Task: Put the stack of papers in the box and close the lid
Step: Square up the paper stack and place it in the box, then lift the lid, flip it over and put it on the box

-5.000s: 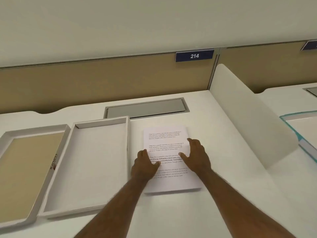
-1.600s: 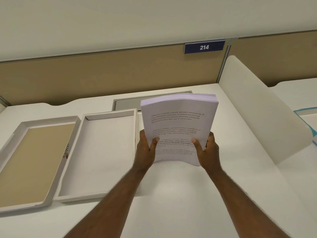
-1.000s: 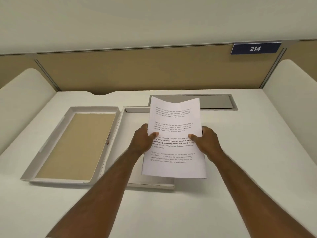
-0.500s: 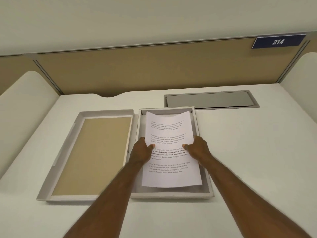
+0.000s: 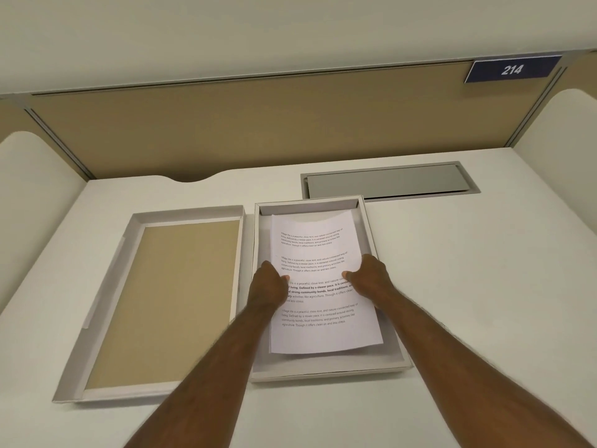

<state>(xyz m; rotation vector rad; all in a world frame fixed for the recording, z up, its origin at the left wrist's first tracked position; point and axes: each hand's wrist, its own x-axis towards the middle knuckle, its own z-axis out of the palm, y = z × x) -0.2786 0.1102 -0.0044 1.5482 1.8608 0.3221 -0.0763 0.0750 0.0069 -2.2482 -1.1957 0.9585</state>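
Observation:
A stack of printed papers (image 5: 318,331) is inside the shallow white box (image 5: 368,221), slightly bowed, its near end a little above the box floor. My left hand (image 5: 269,286) grips the stack's left edge, thumb on top. My right hand (image 5: 368,279) grips its right edge the same way. The lid (image 5: 155,299) lies upside down to the left of the box, tan inside with white walls, its long side against the box.
A grey recessed cable flap (image 5: 387,181) is set in the white desk behind the box. A tan partition (image 5: 258,124) closes the back, with a blue "214" sign (image 5: 512,69). Curved white side dividers (image 5: 35,195) stand left and right.
The stack was lifted from the desk at the right, carried left over the box and lowered into it. Both hands keep their hold on its edges.

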